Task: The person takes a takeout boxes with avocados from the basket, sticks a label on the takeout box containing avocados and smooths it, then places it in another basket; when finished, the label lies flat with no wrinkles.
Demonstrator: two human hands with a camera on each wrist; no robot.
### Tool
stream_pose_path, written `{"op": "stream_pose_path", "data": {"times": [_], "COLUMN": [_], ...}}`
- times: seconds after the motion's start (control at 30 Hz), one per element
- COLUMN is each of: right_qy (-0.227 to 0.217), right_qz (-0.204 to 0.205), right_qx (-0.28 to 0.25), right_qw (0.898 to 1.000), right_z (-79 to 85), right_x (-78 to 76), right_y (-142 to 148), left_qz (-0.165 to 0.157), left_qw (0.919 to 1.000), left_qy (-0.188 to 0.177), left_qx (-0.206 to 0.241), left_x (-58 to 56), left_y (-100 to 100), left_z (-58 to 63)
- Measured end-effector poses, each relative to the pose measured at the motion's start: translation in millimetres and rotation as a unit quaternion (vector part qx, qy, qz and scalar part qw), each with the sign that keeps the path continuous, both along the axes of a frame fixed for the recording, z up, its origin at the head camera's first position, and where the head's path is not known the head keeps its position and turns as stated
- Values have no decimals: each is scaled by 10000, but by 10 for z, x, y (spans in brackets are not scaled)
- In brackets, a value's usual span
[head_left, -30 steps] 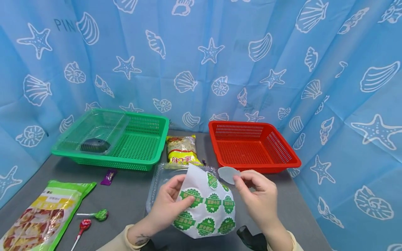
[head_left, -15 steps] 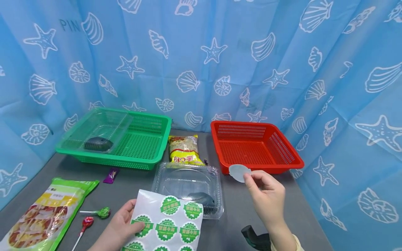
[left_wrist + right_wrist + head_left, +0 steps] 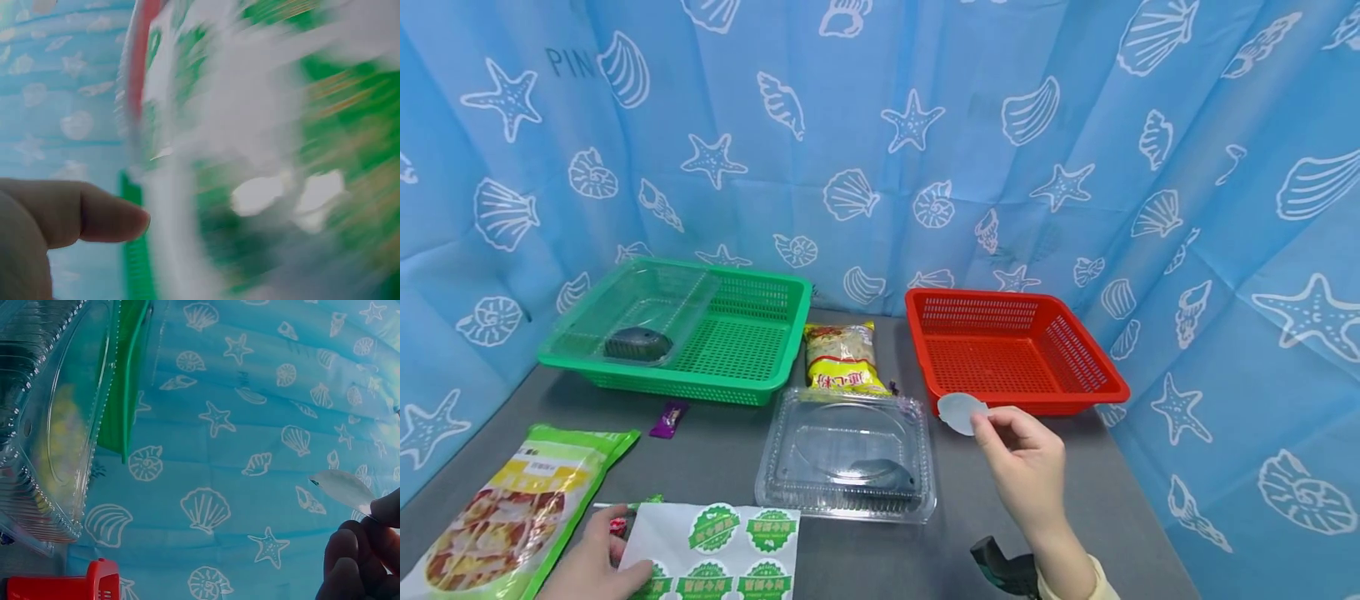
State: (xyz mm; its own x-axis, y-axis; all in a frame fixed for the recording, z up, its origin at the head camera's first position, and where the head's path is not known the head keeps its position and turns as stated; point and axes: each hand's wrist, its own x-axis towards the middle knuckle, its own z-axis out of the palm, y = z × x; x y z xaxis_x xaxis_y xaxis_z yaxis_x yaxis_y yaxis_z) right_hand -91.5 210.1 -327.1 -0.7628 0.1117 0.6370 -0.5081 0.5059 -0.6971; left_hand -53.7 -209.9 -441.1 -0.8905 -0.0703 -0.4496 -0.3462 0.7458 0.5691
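Observation:
At the front left, my left hand [image 3: 591, 567] grips the left edge of a white sticker sheet [image 3: 741, 542] printed with round green labels. The sheet appears large and blurred in the left wrist view. A single sticker [image 3: 957, 413], pale back showing, is pinched between the thumb and fingers of my right hand [image 3: 1028, 467]. This sticker [image 3: 345, 489] also shows edge-on in the right wrist view, away from the table. Between the hands lies a closed clear plastic box [image 3: 842, 433] with a dark object inside, its kind unclear. Neither hand touches the box.
A green basket [image 3: 737, 387] holding a clear tray stands back left, a red basket [image 3: 1022, 404] back right. A yellow food bag [image 3: 844, 362] lies between them. A larger food packet [image 3: 497, 533], a purple candy [image 3: 668, 419] and partly covered lollipops [image 3: 617, 525] are left.
My left hand has carried the sticker sheet left and down, uncovering the clear box and partly covering the lollipops. The right hand, still pinching the sticker, shifted right, then slightly back left.

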Motion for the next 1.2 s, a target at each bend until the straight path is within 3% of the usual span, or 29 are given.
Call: {"op": "stream_pose_path", "data": {"times": [0.1, 0.17, 0.27, 0.33, 0.4, 0.47, 0.5, 0.57, 0.7, 0.77, 0.83, 0.93, 1.03, 1.13, 1.2], "right_qy": [92, 256, 805, 1353, 1996, 2629, 2951, 3476, 4284, 4502, 4627, 4533, 4049, 2883, 1275], "right_qz": [61, 139, 429, 768, 1114, 1344, 1403, 1475, 1496, 1502, 1450, 1382, 1335, 1248, 1499], "right_qx": [57, 75, 308, 580, 1037, 1551, 1790, 2218, 2776, 2920, 3023, 3056, 3050, 3025, 2649], "right_qw": [9999, 9995, 9954, 9861, 9680, 9428, 9280, 8990, 8468, 8304, 8207, 8258, 8516, 8999, 9440], "right_z": [-19, -28, -33, -28, -10, 18, 37, 75, 117, 112, 93, 58, 21, -17, -25], "right_x": [-21, -41, -93, -150, -214, -278, -307, -361, -470, -533, -593, -682, -768, -838, -866], "right_y": [-21, -43, -95, -153, -229, -316, -363, -449, -574, -600, -601, -571, -530, -499, -497], "left_qz": [-237, -362, -310, -477, -843, -1235, -1393, -1561, -1679, -1650, -1639, -1565, -1385, -1062, -837], "left_qw": [9955, 9912, 9829, 9681, 9484, 9266, 9161, 9025, 8826, 8774, 8747, 8751, 8799, 8860, 8873], "left_qy": [532, 1014, 1811, 2345, 2500, 2217, 1876, 1167, 358, 229, 296, 630, 1048, 1465, 1705], "left_qx": [-744, -767, -127, 746, 1756, 2777, 3258, 3840, 4377, 4499, 4552, 4536, 4423, 4269, 4203], "left_x": [-7, -9, -39, -89, -178, -291, -356, -478, -674, -751, -818, -914, -1010, -1102, -1159], "left_y": [-59, -31, 151, 323, 507, 697, 793, 992, 1320, 1419, 1477, 1523, 1540, 1544, 1549], "left_z": [245, 454, 711, 828, 912, 975, 1005, 1062, 1118, 1118, 1106, 1085, 1071, 1065, 1055]}}
